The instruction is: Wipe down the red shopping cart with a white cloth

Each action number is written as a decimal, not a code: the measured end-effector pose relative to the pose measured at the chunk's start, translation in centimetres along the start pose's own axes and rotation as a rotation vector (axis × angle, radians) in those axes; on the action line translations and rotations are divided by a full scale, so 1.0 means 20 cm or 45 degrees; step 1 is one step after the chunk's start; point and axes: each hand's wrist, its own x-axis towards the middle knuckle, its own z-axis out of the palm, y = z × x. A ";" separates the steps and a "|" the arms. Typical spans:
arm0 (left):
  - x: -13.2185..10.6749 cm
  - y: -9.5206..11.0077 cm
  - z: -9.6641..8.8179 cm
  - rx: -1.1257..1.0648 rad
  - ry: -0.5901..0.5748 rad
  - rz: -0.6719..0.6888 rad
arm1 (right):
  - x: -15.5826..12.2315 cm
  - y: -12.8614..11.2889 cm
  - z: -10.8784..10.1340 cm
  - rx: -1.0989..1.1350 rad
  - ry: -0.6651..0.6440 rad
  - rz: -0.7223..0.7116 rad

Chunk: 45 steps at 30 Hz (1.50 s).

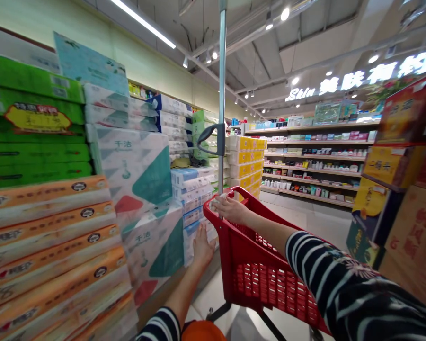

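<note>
The right hand (230, 210) rests on the far left corner of the rim of a red shopping cart (270, 210). Its fingers (218, 202) lie pressed together across the rim; whether they close around it cannot be determined. The left hand (203, 248) extends past the cart's left wall. Its fingers (199, 234) are pressed together, not pinching, with the tips apparently touching a stack of white tissue packs (195, 208). Navy-and-white striped sleeves cover the near right arm (341, 284) and near left arm (159, 326). An orange object (202, 331) sits at the near edge, too cropped to identify.

A metal pole (222, 71) with a grey handle (208, 139) rises just beyond the cart's far left corner. To the left stand orange-banded packs (46, 237), green packs (35, 137) and large white-and-teal packs (135, 175). Yellow packs (246, 161) are stacked farther along the aisle. Cartons (412, 237) stand to the right. Skin-care shelves (312, 161) occupy the far right, below an illuminated sign (358, 78).
</note>
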 end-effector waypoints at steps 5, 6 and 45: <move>0.02 0.01 0.01 0.047 0.048 0.064 | 0.12 0.21 -0.17 -0.019 0.276 0.272; 0.03 0.02 0.01 0.046 0.058 0.077 | 0.15 0.28 -0.22 -0.036 0.369 0.356; -0.32 -0.22 0.24 0.301 -0.172 0.019 | -0.38 -0.61 0.51 0.264 0.016 0.439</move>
